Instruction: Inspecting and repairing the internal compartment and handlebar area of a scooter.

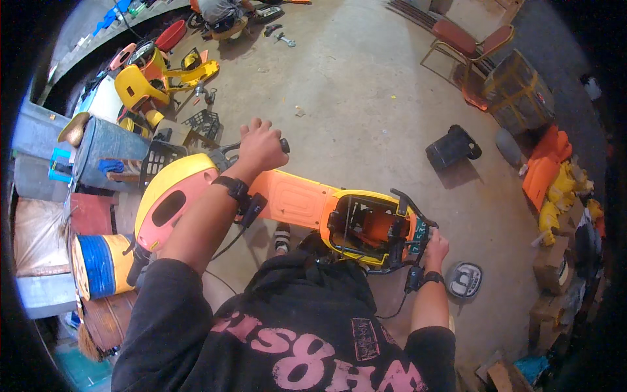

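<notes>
the orange-and-yellow plastic-bodied scooter (294, 196) is on the grey concrete floor (339, 117) just in front of the person, nose to the left, tail to the right, its dark open seat compartment (338, 225) uncovered. the left hand (262, 147) has its fingers wrapped round the black handlebar grip (285, 145) on the far side; the right hand (436, 249) looks closed round the curved black metal rail (414, 207) at the tail, though some fingers are hidden. no stand can be made out, so the balance may rest on these two holds: an uneven pull could tip the scooter, and a turning handlebar could swing its nose. rolling backward, the tail might hit the rounded grey-and-white plastic piece (465, 281) near it. the thin black cable (228, 247) hanging from the left wrist could snag on the bodywork, and the black-and-white sandal (282, 240) stands close enough for a foot to be pinched.
</notes>
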Motion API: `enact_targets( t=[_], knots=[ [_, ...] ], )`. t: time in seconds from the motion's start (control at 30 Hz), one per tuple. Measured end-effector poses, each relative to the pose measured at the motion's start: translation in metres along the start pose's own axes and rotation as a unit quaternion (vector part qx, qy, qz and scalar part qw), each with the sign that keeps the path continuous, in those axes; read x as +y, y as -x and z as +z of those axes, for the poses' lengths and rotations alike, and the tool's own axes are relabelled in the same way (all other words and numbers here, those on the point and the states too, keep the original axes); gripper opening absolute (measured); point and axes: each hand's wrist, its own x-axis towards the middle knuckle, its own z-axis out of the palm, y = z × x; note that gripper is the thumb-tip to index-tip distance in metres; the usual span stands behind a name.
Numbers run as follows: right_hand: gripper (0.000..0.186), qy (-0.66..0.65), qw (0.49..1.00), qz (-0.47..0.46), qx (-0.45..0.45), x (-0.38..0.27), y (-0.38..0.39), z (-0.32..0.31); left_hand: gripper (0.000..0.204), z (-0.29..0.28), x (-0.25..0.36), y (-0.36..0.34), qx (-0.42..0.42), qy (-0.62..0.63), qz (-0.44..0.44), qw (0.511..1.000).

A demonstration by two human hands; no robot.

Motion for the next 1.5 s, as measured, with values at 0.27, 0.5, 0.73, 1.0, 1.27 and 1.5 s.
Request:
enact_targets(
  t=[0.27, 0.5, 0.73, 1.0, 1.27, 1.5],
  knots=[
    [0.057, -0.017, 0.999, 0.027, -0.008, 0.010, -0.005, 0.004, 0.042, -0.001, -0.001, -0.002, -0.028, -0.004, 0.004, 1.000],
    [0.057, 0.016, 1.000, -0.003, 0.017, 0.033, -0.017, 0.007, 0.042, -0.002, 0.002, -0.005, -0.038, -0.010, 0.007, 0.999],
    [0.058, 0.037, 0.999, -0.007, -0.008, 0.003, -0.004, 0.005, 0.044, 0.001, -0.004, -0.004, -0.064, -0.017, -0.007, 0.998],
    [0.058, 0.018, 1.000, 0.021, -0.001, 0.029, -0.018, 0.009, 0.044, -0.002, 0.001, -0.008, -0.085, -0.015, -0.009, 0.996],
    [0.058, 0.004, 1.000, 0.031, 0.000, 0.023, -0.013, 0.010, 0.038, -0.005, 0.001, -0.007, -0.103, 0.006, -0.018, 0.995],
    [0.058, 0.028, 0.999, 0.027, -0.019, 0.021, -0.014, 0.006, 0.037, -0.006, 0.001, -0.009, -0.115, 0.011, -0.026, 0.993]
  ],
)
